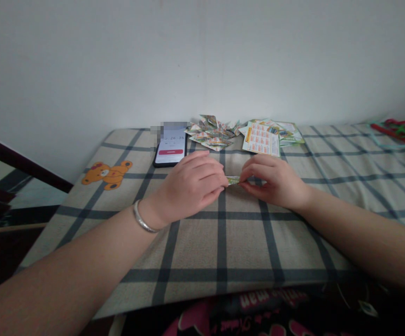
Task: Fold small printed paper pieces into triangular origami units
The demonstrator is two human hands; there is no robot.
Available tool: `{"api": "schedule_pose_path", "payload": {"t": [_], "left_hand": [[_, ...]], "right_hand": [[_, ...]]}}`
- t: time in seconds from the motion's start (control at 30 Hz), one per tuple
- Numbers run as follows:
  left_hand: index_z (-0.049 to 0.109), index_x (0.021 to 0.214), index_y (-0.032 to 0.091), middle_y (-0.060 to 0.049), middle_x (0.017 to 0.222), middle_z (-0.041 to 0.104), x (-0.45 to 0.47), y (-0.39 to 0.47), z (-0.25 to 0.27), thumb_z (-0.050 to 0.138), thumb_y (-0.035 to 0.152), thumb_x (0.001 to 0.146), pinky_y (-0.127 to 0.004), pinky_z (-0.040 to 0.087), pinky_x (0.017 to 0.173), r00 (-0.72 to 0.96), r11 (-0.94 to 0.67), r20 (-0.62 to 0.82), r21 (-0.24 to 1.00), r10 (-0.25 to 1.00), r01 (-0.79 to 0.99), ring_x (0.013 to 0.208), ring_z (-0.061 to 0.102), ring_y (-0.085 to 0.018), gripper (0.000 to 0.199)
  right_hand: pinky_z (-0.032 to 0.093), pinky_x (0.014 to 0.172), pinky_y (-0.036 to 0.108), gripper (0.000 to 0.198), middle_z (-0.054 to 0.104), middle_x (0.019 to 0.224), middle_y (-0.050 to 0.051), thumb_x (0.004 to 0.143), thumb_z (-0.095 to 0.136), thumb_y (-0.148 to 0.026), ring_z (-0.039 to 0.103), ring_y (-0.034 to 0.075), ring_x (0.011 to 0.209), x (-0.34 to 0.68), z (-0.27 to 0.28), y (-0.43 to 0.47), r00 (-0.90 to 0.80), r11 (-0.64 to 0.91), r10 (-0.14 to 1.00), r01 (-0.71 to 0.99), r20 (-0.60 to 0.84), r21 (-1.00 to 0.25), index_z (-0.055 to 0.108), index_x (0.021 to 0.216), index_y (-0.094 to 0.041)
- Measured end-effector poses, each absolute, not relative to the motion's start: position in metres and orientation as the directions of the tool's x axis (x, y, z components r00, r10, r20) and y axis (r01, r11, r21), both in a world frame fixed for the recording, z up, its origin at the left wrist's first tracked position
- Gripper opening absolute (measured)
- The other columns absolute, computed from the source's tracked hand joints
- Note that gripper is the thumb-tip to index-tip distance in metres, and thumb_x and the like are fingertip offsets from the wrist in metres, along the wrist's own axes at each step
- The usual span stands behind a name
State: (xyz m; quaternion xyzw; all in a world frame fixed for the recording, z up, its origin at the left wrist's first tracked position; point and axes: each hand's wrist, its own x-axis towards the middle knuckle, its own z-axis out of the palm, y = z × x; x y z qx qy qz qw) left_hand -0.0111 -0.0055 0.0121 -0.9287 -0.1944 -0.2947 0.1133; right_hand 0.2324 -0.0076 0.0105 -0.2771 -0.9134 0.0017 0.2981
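Observation:
A small folded piece of printed paper (233, 180) spans the gap between my two hands, just above the checked tablecloth. My left hand (200, 179), with a silver bangle at the wrist, pinches its left end; the fingers cover much of it. The thumb and forefinger of my right hand (274, 181) grip the right end. Beyond my hands lies a heap of folded paper pieces (212, 133) in the same kind of print. To its right is a loose stack of flat printed cards (262, 140).
A phone (170, 144) with a running-time display lies behind my left hand. An orange teddy bear picture (108, 174) is on the cloth at left. Red and green strips (400, 130) lie at far right. The wall (202, 60) bounds the table's back; its front edge is near my lap.

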Motion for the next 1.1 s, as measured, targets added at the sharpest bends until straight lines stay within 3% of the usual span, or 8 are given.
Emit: {"api": "schedule_pose_path", "payload": {"t": [0.27,0.6,1.1], "left_hand": [[0.065,0.090,0.017,-0.003,0.091,0.069,-0.0119,-0.0048,0.0110,0.055,0.018,0.090,-0.034,0.050,0.080,0.752,-0.888,0.583,-0.109,0.306,0.446,0.087,0.061,-0.018,0.009],[0.064,0.088,0.015,-0.004,0.088,0.068,-0.0118,-0.0046,0.0123,0.054,0.014,0.091,-0.029,0.050,0.081,0.714,-0.919,0.614,0.049,0.336,0.391,0.085,0.061,-0.015,0.010],[0.063,0.092,0.015,-0.004,0.093,0.068,-0.0132,-0.0035,0.0103,0.054,0.006,0.087,-0.029,0.052,0.083,0.713,-0.941,0.632,0.086,0.305,0.326,0.089,0.062,-0.014,0.013]], "right_hand": [[0.047,0.069,0.028,0.005,0.065,0.085,0.005,0.087,0.059,-0.021,0.061,0.016,0.078,0.2317,0.0094,-0.0073,-0.702,0.865,0.471,0.485,0.535,-0.125,0.064,0.087,-0.018],[0.048,0.071,0.030,0.011,0.066,0.089,0.006,0.080,0.060,-0.013,0.061,0.019,0.082,0.2368,0.0086,-0.0036,-0.713,0.856,0.481,0.507,0.511,-0.099,0.063,0.090,-0.017],[0.048,0.074,0.030,0.008,0.068,0.090,0.006,0.089,0.056,-0.019,0.061,0.018,0.084,0.2400,0.0092,0.0023,-0.724,0.850,0.501,0.515,0.474,-0.111,0.064,0.091,-0.018]]}}
